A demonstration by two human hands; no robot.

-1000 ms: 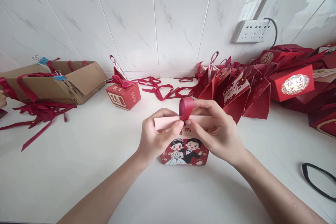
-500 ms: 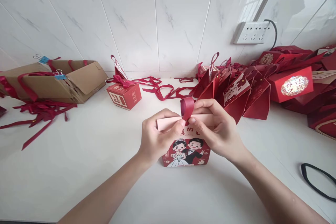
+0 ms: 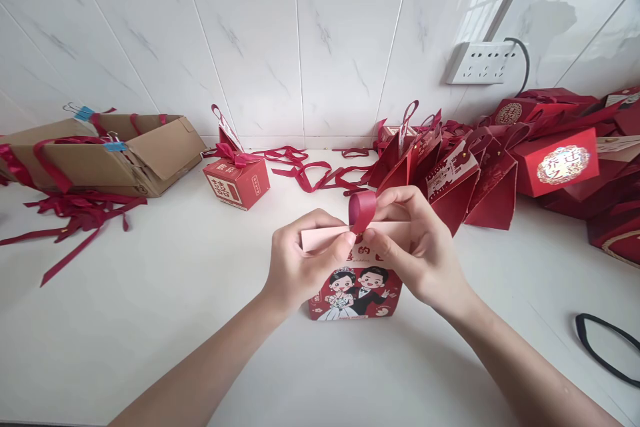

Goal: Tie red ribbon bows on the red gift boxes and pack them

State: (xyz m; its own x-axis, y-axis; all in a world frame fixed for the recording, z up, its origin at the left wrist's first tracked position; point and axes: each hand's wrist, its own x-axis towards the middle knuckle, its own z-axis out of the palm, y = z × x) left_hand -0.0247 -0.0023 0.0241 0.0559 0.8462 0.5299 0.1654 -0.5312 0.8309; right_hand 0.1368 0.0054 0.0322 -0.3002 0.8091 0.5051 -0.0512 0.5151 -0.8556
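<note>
A red gift box [image 3: 357,290] with a cartoon bride and groom on its front stands upright on the white table before me. A dark red ribbon loop [image 3: 362,208] rises from the middle of its pale top edge. My left hand [image 3: 306,257] pinches that top edge from the left, thumb in front beside the ribbon's base. On the other side my right hand [image 3: 417,247] is closed on the same edge, its thumb at the ribbon and its index finger bent behind the loop. Palms and fingers hide the box's upper sides.
Behind stands a small red box [image 3: 236,180] with a bow. To the left are a cardboard box [image 3: 155,153] with blue clips and a ribbon heap [image 3: 83,213]. Several red gift boxes [image 3: 493,193] crowd the right. A black cord loop [image 3: 583,333] lies near the right edge.
The ribbon loop has shifted slightly right and looks turned a little. Both hands keep their hold on the box's top with only a tiny shift.
</note>
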